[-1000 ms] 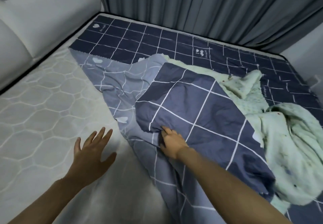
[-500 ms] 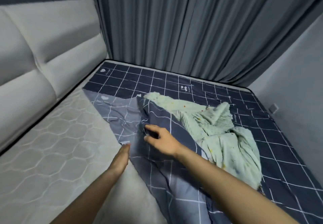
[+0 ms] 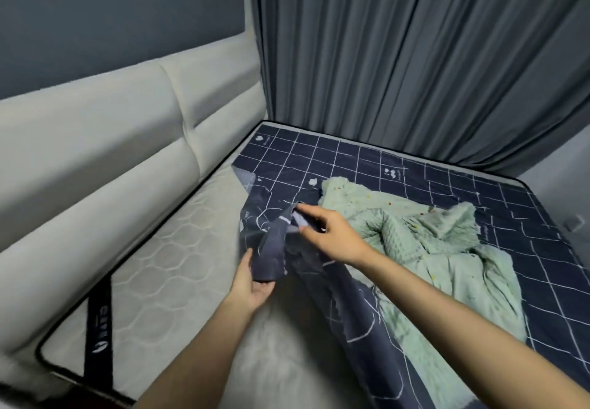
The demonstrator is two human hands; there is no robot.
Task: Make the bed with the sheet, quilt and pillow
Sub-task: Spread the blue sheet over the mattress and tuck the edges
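Observation:
A navy sheet (image 3: pixel 447 185) with a white grid covers the far and right part of the white quilted mattress (image 3: pixel 153 268). Its near edge is bunched and lifted off the bed. My right hand (image 3: pixel 329 233) pinches the raised fold of the sheet at its top. Just below and to the left, my left hand (image 3: pixel 252 284) grips the hanging end of the same fold. A crumpled pale green quilt (image 3: pixel 440 249) lies on the sheet to the right of my hands. No pillow is in view.
A padded white headboard (image 3: pixel 111 140) runs along the left side of the bed. Grey curtains (image 3: pixel 415 57) hang behind the far edge. A grey wall with a socket (image 3: pixel 574 223) stands at the right. A black strap (image 3: pixel 99 322) crosses the mattress's near-left corner.
My right hand has lifted the sheet's fold up off the bed. My left hand moved from the mattress onto the hanging fold and took hold. The view tilted upward.

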